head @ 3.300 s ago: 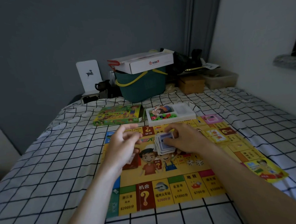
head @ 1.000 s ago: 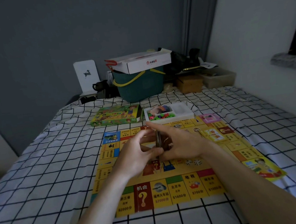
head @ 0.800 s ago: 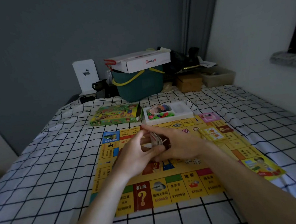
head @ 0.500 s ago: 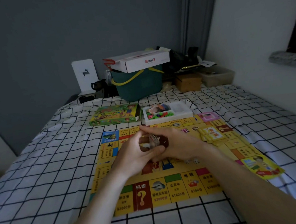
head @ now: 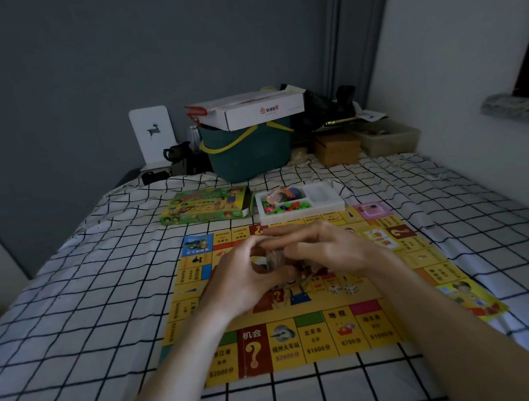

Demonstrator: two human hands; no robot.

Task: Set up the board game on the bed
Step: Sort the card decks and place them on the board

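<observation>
Head view: both hands meet at frame centre over the board, closed around a small deck of cards (head: pixel 274 259). Left hand (head: pixel 245 280) cups the deck from the near-left side, thumb and fingers curled round it; right hand (head: pixel 324 252) pinches it from the right, fingers laid over the top edge. Deck stands on edge between the palms, only a sliver of it visible. Change noted: about three seconds back the deck lay face-up and fanned in the right hand alone, left hand clear of it; within the last second both hands have closed on it, turned it on edge, and it has hardly shifted since. Judgement: cards are being squared or shuffled, not yet set down, so the card step is in progress and placement on the board remains. Game board (head: pixel 319 335) lies flat and unfolded on the checked bedsheet (head: pixel 73 318), centre-right of frame. Two dice (head: pixel 342 289) rest on it just below the right wrist. A second small card pile (head: pixel 380 240) sits on the board right of centre. Parts tray (head: pixel 301 201) with coloured pieces touches the board's far edge; game box (head: pixel 206 205) lies just left of the tray. Pieces not yet distributed, so setup looks roughly midway.
</observation>
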